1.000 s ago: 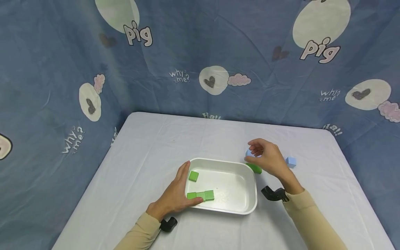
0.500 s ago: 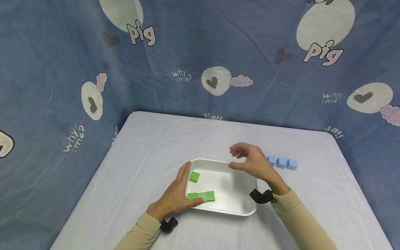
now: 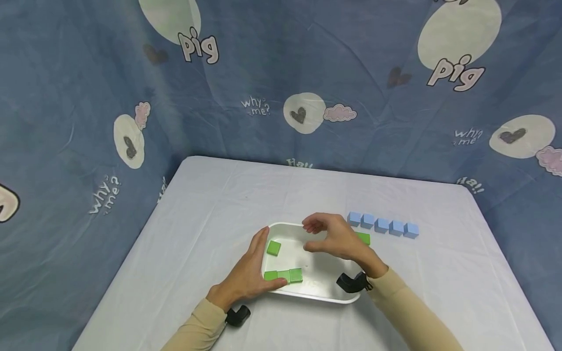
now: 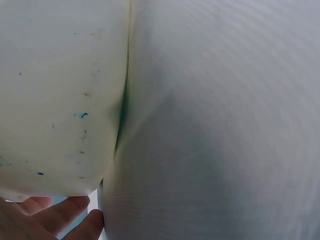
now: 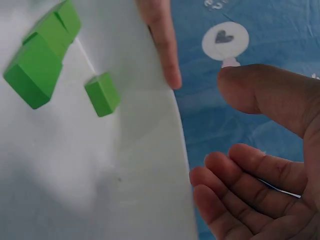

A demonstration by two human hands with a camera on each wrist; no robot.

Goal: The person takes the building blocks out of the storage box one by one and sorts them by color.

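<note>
White tray (image 3: 351, 292) on desk (image 3: 206, 204) is steadied by left hand (image 3: 246, 278), fingers flat. Right hand (image 3: 335, 241) hovers empty, fingers loosely spread. Green blocks (image 3: 283, 275) inside: prob. light, stiff; best pinched at opp. faces.

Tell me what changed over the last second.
The right hand left the blue cubes and moved left over the white tray, holding nothing; the five-cube row now shows. The left hand stayed on the tray's left rim; the green blocks inside did not move.
</note>
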